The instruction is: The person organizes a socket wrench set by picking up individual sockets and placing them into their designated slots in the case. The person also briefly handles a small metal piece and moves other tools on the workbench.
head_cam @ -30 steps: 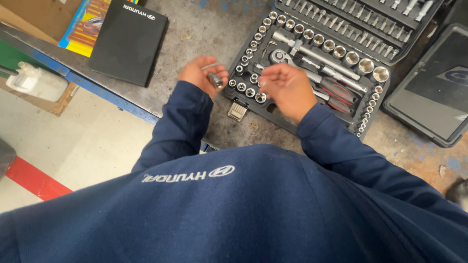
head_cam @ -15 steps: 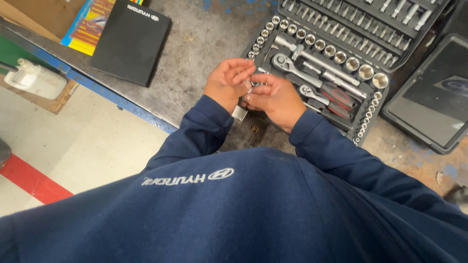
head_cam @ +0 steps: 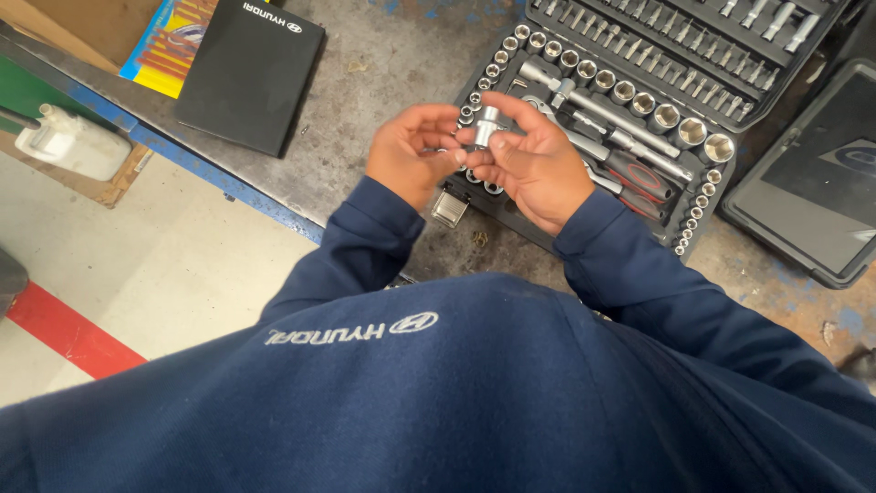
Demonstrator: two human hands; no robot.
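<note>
**Two hands on one steel socket**

One small, shiny cylindrical socket [head_cam: 488,126] sits pinched in the fingertips of the right hand [head_cam: 534,164], raised just above the near edge of the open socket set case [head_cam: 730,87]. The left hand [head_cam: 411,155] curls beside it, fingertips meeting the socket's side. Rows of polished sockets and a ratchet fill the moulded black tray. Beneath lies a scuffed grey workbench [head_cam: 383,73]; a matte black folder [head_cam: 248,68] rests well apart.
</note>
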